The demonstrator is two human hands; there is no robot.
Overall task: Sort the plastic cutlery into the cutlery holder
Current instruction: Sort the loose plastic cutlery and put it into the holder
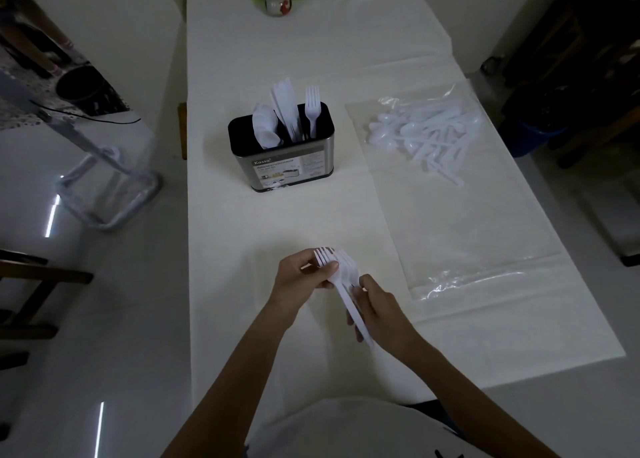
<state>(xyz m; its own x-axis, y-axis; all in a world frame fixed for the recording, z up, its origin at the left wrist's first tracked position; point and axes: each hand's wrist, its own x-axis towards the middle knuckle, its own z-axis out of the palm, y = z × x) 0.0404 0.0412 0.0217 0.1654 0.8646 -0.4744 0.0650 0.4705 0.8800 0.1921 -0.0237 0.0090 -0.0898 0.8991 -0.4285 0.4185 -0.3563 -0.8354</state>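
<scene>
Both hands' fingers (330, 267) clamp the white forks (341, 281), tines past the left thumb.

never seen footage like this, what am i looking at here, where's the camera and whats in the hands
There is no machine here: this is one picture from a wide-angle camera worn on a person's head, looking forward and down, so the arms reach in from the bottom edge.

The left hand and the right hand together hold a small bunch of white plastic forks, tines pointing away from the person.

They work over a long table with a white cover. In the middle stands the cutlery holder, a metal box with a dark rim, already holding spoons on its left, knives in the middle and a fork on its right. To its right, a loose pile of unsorted cutlery lies on a clear plastic bag. At the far end stands a small jar.
</scene>
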